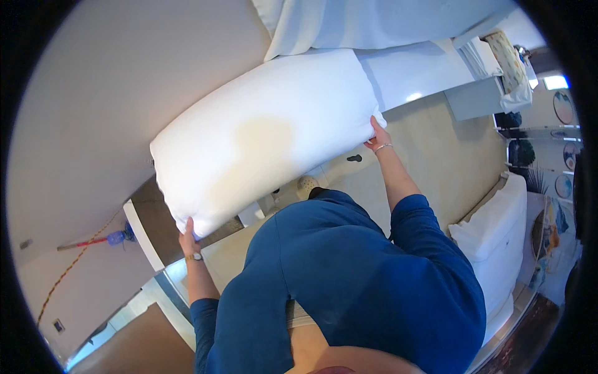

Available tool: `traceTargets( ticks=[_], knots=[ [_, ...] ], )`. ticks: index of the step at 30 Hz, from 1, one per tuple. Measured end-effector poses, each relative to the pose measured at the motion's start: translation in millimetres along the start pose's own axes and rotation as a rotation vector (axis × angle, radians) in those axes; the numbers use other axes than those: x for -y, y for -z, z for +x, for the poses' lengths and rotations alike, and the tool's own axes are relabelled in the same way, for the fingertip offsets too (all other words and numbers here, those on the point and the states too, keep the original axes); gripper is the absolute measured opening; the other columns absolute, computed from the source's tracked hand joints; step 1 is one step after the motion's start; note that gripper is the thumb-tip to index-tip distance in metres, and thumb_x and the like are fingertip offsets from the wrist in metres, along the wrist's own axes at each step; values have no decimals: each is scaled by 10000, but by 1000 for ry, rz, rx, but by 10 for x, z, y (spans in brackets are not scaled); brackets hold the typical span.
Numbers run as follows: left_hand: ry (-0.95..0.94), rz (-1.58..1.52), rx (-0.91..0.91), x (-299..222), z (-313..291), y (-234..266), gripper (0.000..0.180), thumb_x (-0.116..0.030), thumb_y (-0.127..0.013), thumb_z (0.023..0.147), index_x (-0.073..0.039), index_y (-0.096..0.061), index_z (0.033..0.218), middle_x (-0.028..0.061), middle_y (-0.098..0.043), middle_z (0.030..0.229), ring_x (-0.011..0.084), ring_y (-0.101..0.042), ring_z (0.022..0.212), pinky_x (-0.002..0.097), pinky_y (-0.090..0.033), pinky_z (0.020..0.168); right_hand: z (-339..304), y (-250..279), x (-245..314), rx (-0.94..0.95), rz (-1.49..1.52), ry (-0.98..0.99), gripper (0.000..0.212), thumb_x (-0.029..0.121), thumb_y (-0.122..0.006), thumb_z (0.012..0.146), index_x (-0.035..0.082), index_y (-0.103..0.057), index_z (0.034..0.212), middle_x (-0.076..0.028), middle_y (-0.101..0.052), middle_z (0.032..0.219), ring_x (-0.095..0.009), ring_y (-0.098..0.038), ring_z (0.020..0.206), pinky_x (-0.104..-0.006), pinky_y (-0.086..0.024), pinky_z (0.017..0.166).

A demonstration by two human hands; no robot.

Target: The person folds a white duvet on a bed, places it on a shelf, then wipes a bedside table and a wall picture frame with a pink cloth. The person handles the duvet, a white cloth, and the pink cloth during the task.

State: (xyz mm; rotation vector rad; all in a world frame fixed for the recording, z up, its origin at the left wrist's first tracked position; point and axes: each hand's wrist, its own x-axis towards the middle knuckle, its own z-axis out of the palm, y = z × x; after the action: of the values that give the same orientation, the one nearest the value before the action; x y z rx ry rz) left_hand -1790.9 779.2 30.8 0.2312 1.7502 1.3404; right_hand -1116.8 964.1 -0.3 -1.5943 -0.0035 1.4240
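Note:
A large white cushion (261, 118) is held out in front of me, between my two hands. It is long and soft, with a yellowish tint over its middle. My left hand (189, 245) is closed on its near left corner, thumb on top. My right hand (378, 137) grips the right corner, where the fabric bunches at the fingers. The fingers beneath the cushion are partly hidden. Behind its right end lies a pale, flat seat surface (417, 70).
White cloth (374, 22) drapes along the far side. A white-covered seat (495, 230) stands at the right. On the beige floor (430, 143) lies a small dark item (354, 158). A striped rope (75, 262) and a red rod (81, 244) are at the left wall.

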Motion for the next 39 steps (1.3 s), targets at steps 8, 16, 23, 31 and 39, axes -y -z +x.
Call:
traceTargets(
  ticks=[8,16,23,31,39],
  knots=[
    [-218,384,77,-492,195,-312,654,-20,-699,749,-5,-389,1324,121,-541,1206,234,-536,1067,342,-457,885,9,182,308,-144,-294,63,746,524,-747,693,137,-490,1277,-70,-534,1216,-233,-491,1087,-492,-375,891],
    [82,146,141,-1002,416,-820,698,-380,-682,827,-48,-363,1352,117,-541,1218,253,-576,1035,387,-493,851,-98,-816,1090,-9,-676,476,1039,619,-716,667,-37,-344,1381,-215,-492,1299,-272,-524,1141,-358,-430,949],
    [132,113,158,-754,768,-953,783,-393,-723,796,-18,-352,1374,147,-519,1281,264,-549,1116,385,-476,921,494,-1260,1260,173,-713,267,1020,604,-724,671,-83,-380,1341,-212,-530,1262,-287,-564,1096,-356,-455,935],
    [50,215,163,-709,934,-974,653,-323,-723,803,4,-468,1307,108,-564,1236,223,-558,1078,325,-450,902,469,-1344,1487,237,-947,198,939,589,-748,653,-68,-486,1271,-191,-593,1177,-273,-592,1048,-349,-480,893],
    [269,271,95,-989,895,-1104,680,-349,-771,733,83,-532,1200,149,-632,1097,238,-618,940,335,-485,832,866,-1314,1423,228,-954,139,938,571,-771,633,-69,-495,1261,-184,-592,1185,-275,-598,1041,-358,-472,909]
  ],
)
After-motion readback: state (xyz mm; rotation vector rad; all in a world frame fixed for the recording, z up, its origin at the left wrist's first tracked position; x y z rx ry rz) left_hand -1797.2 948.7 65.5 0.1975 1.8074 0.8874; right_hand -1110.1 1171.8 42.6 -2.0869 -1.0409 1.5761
